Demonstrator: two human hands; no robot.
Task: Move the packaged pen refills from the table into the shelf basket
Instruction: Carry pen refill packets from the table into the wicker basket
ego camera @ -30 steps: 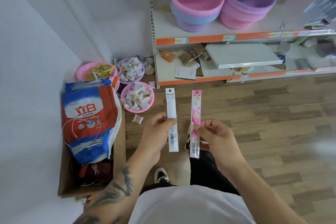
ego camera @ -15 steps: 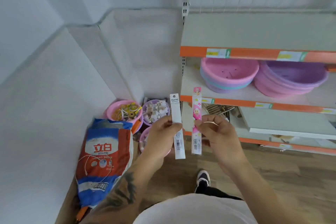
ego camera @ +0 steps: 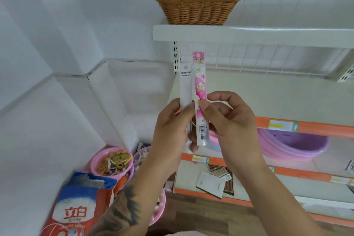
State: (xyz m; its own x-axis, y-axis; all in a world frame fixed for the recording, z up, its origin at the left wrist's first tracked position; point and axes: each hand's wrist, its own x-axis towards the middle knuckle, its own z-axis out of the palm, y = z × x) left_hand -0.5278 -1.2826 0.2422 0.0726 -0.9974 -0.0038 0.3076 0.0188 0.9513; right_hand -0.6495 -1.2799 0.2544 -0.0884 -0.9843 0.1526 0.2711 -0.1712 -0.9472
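Observation:
Two packaged pen refills stand upright side by side in front of me. My left hand (ego camera: pixel 170 130) pinches the white refill pack (ego camera: pixel 185 84) near its lower half. My right hand (ego camera: pixel 228 119) pinches the pink cartoon refill pack (ego camera: pixel 200 78) at its middle between thumb and fingers. A brown wicker basket (ego camera: pixel 198 4) sits on the white top shelf (ego camera: pixel 249 34), above and slightly behind the tips of both packs. The basket's inside is mostly hidden from this angle.
Lower shelves with orange edges hold purple and pink basins (ego camera: pixel 293 145) and small packets (ego camera: pixel 212 184). On the floor at left are pink bowls of small items (ego camera: pixel 112 161) and a red, white and blue bag (ego camera: pixel 76 210). White walls close the left side.
The view has tilted upward, bringing the top shelf and wicker basket into sight. Both hands have risen with the two packs and moved closer together.

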